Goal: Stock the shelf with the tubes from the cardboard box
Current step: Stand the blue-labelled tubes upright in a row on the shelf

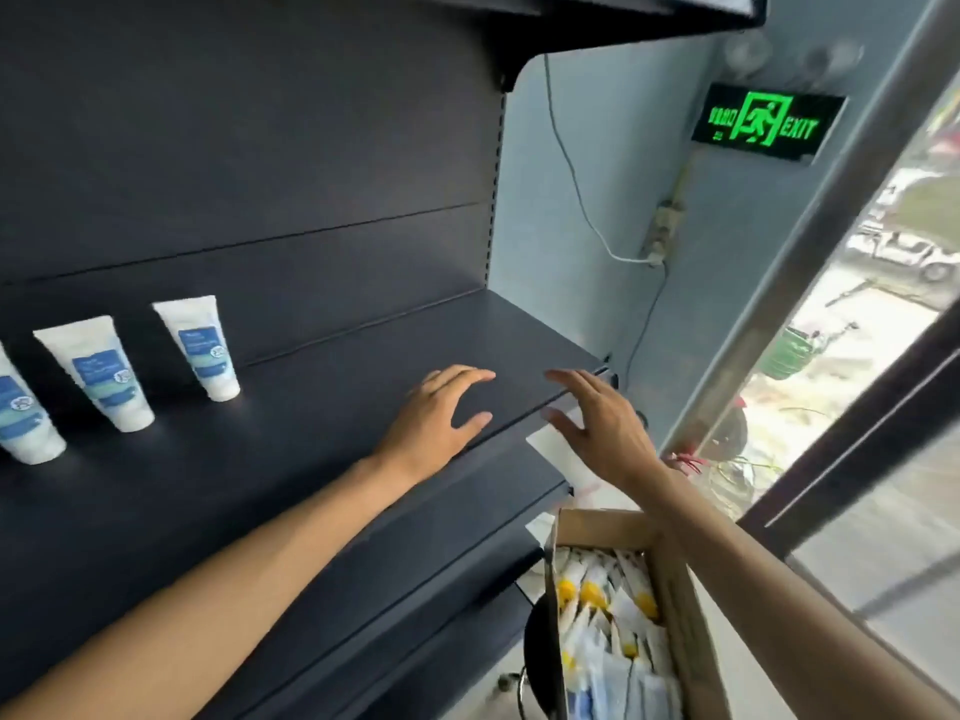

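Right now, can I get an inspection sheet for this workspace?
Surface: dark shelf, right part bare.
Job's things: three white tubes standing cap-down at left; cardboard box lower right, packed with more.
Clutter: nothing seen on the shelf.
Hands: left hand and right hand open above the shelf's right end, holding nothing.
Cables: white cable down the wall to a socket.
Surroundings: green exit sign, window at right.

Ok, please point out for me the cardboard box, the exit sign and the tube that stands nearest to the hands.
Box (680, 579): head view, on its right cardboard wall.
Exit sign (768, 120): head view, on the green running figure.
Nearest tube (200, 347): head view, on its blue label.
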